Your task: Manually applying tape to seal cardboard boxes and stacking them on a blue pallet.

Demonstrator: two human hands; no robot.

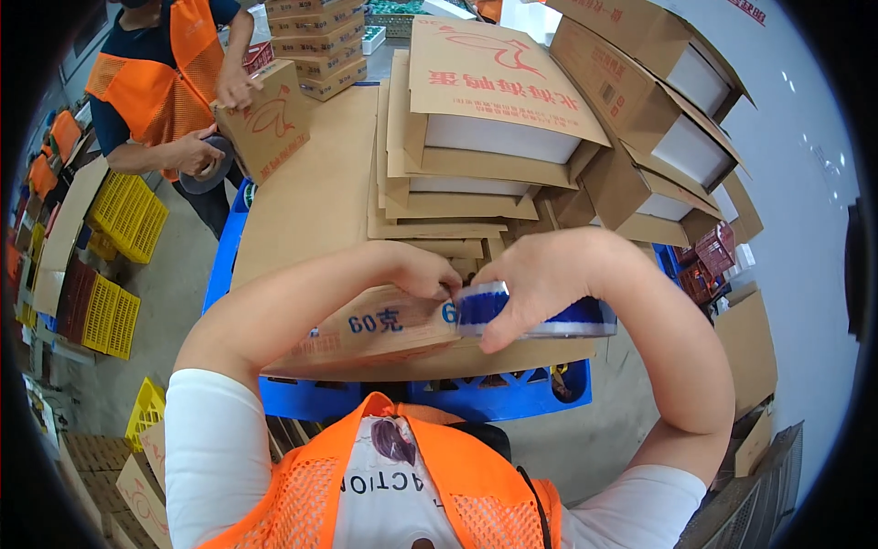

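Right hand (558,274): curved over a blue-and-clear packing tape roll (585,322), gripping it with the thumb on the near side and the fingers over the top.
Tape roll: just above the right end of the printed carton, near the left fingertips.
Left hand (422,272): fingers bent and drawn together at the far side of the printed carton, close to the tape roll; whether they pinch the tape end or only press the cardboard is hard to tell here.
Printed carton (366,328): brown, with blue and reddish print, lying near the front edge of the work surface, partly under the left forearm.
Work surface: a brown cardboard sheet (297,206) over a blue plastic base (338,400) that shows along the left and front edges.
Cartons beyond the hands: a stack of open brown cartons (498,87) with white blocks showing at their near ends; more open cartons (617,78) are piled to the right.
Co-worker (187,69): at the far left corner in an orange vest, one hand on an upright carton (267,123), the other gripping a tape roll beside it.
Closed cartons (315,46): stacked beyond the co-worker's carton.
Floor at left: yellow plastic crates (128,215).
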